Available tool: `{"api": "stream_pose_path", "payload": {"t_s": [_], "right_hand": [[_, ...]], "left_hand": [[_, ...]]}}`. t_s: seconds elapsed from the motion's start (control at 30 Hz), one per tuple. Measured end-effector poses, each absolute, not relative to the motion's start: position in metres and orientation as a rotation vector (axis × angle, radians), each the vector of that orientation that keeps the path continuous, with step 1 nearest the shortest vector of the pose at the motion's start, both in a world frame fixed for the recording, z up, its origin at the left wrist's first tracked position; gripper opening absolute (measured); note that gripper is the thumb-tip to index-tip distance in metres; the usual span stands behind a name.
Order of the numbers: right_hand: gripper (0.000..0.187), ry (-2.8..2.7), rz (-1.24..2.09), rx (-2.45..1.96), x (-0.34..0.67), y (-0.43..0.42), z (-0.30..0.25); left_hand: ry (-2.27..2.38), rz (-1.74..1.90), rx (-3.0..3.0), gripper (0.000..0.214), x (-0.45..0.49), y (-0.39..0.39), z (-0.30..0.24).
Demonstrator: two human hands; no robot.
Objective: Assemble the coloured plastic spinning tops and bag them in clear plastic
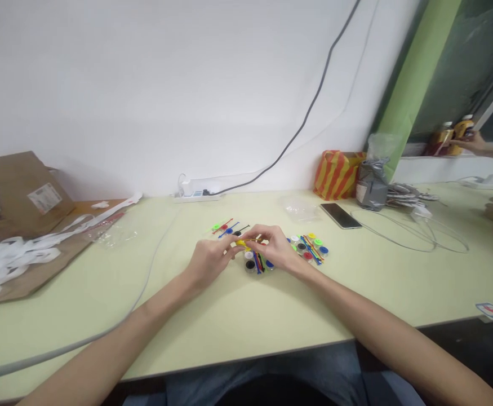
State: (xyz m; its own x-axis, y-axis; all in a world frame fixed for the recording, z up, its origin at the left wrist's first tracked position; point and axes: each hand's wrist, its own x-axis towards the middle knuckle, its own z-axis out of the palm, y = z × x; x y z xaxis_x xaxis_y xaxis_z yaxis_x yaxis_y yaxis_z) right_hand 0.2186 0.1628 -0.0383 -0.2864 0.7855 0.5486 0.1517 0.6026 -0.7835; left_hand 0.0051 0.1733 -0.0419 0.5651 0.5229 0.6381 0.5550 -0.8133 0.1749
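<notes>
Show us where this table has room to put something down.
Bare: the table between its near edge and the nearest black disc; between the right forearm and the sticker. Crowded: around the left hand and right hand, and right of the striped bag.

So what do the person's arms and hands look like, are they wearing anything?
The left hand and right hand wear no gloves. The left forearm and right forearm show no sleeves, and neither wrist shows a watch. Rings would be too small to tell.

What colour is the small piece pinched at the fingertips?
Yellow; the small piece shows best in the head view.
</notes>
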Motion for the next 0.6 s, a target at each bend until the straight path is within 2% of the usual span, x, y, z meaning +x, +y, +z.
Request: {"api": "stream_pose_path", "payload": {"t_s": [0.23, 0.37, 0.6], "right_hand": [[0.016, -1.785, 0.702, -0.751, 0.216, 0.153, -0.026], [0.012, -1.784, 0.671, -0.807, 0.214, 0.146, -0.018], [0.015, -1.706, 0.804, -0.848, 0.211, 0.156, -0.027]], "left_hand": [[-0.908, -1.08, -2.66, 0.024, 0.004, 0.174, -0.036], [-0.898, -1.092, -2.715, 0.028, 0.001, 0.175, -0.032], [-0.898, -1.085, -2.764, 0.028, 0.0, 0.178, -0.034]]}}
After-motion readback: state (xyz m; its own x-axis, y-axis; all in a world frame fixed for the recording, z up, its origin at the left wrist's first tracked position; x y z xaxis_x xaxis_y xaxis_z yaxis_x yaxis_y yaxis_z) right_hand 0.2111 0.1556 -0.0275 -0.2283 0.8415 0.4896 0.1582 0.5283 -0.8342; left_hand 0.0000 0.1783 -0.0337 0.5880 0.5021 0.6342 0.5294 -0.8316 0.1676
